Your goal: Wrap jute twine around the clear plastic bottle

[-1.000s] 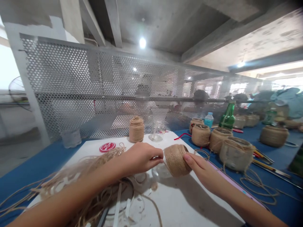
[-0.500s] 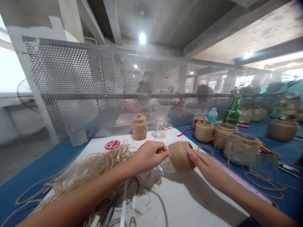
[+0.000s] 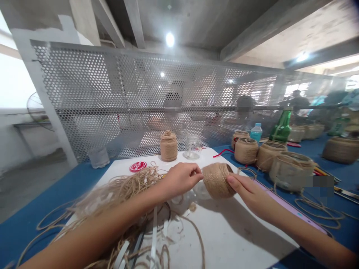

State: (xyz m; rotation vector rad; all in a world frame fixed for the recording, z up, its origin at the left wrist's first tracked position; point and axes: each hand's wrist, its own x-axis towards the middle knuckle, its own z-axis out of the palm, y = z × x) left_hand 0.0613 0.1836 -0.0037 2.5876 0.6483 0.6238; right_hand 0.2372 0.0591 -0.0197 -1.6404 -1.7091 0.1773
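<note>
Fingers (image 3: 235, 182) of the right hand (image 3: 251, 194) clamped on the rim end of a twine-wrapped jar (image 3: 217, 181); we see the thumb, the others largely hidden. Jar tipped on its side, held above a white sheet (image 3: 232, 231), mouth turned towards the right hand. Its inside shows only as a dark sliver, and we cannot make out the far side.

Left hand (image 3: 181, 180): thumb and forefinger tips drawn together at the jar's other end. Whether a strand is pinched between them we cannot tell; nor can we be sure that they touch the jar. Just below, something clear, partly covered by the jar, too faint for us to name.

Left forearm crosses a twine heap (image 3: 131, 186) and hides part of it; pale strips at its near edge run out of view. Beyond the heap, a red lid (image 3: 138, 166); farther back, a twine roll (image 3: 168, 147) beside a clear jar (image 3: 193, 148).

To the right, on the blue tabletop (image 3: 81, 183), we note several wrapped jars (image 3: 291, 172) close together, a green bottle (image 3: 281, 129) behind them. Right forearm covers part of a purple-edged flat thing (image 3: 283, 203). Pixelated patch over the tools near the right edge. Behind the perforated panel (image 3: 134, 93), people, heads blurred.
</note>
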